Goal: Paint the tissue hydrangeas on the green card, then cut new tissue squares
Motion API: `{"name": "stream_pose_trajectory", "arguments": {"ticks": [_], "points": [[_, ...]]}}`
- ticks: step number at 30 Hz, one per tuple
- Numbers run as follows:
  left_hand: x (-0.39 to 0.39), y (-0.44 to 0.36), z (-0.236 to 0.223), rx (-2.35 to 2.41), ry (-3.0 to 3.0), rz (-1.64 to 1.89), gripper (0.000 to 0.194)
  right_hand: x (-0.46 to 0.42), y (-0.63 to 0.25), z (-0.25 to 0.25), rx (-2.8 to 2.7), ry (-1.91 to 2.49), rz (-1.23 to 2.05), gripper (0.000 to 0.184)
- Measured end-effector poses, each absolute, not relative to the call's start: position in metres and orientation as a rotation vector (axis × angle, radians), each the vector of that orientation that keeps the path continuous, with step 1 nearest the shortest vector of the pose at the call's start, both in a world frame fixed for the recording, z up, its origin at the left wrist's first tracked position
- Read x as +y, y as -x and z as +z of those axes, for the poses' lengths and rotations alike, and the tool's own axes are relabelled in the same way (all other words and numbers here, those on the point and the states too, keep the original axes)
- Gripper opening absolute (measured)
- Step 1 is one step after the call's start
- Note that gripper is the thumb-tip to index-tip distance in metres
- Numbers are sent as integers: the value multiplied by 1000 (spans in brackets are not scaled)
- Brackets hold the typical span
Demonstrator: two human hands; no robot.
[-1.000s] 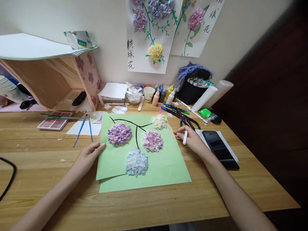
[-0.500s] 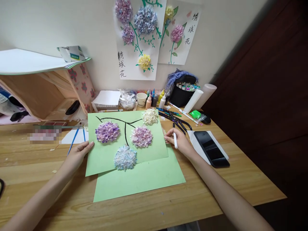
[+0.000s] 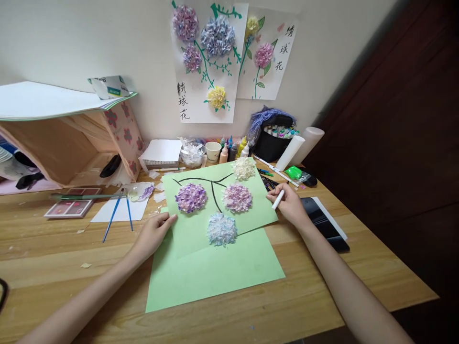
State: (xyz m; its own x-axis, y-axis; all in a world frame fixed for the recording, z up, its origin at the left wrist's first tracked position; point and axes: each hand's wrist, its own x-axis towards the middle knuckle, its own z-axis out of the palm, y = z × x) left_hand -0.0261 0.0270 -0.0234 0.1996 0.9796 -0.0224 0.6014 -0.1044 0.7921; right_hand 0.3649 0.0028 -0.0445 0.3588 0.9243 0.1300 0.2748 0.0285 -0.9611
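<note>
A green paper sheet (image 3: pixel 193 229) is lifted at a tilt, bearing black drawn branches and several crumpled-paper flowers. Two of these are a purple flower (image 3: pixel 191 198) and a pale blue flower (image 3: pixel 222 229). My left hand (image 3: pixel 158 231) pinches its left edge, thumb on top. At the right edge, the fingertips of my right hand (image 3: pixel 289 204) grip the paper while a white marker (image 3: pixel 278 199) sits in the same hand. Beneath lies a second green sheet (image 3: pixel 215 282), plain where it shows and partly covered.
Blue-handled brushes (image 3: pixel 113 217) and a paint palette (image 3: pixel 71 205) lie left. Paint bottles (image 3: pixel 224 154), a paper cup (image 3: pixel 213 151) and a bowl of paper scraps (image 3: pixel 192 154) line the wall. A black phone (image 3: pixel 324 224) lies beyond my right hand, and scissors are partly hidden behind the sheet.
Both hands have lifted the flowered sheet off the lower one, swung it left, then moved it right and tilted its right side up. The marker stays in my right hand.
</note>
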Motion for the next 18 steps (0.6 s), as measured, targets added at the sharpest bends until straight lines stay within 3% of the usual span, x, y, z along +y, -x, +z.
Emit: {"name": "stream_pose_trajectory", "arguments": {"ticks": [10, 18], "points": [[36, 7, -29, 1530, -2077, 544, 39, 4, -381, -48, -1114, 1545, 780, 45], [24, 66, -16, 1749, -1930, 594, 27, -12, -331, -30, -1185, 1442, 1164, 45]]}}
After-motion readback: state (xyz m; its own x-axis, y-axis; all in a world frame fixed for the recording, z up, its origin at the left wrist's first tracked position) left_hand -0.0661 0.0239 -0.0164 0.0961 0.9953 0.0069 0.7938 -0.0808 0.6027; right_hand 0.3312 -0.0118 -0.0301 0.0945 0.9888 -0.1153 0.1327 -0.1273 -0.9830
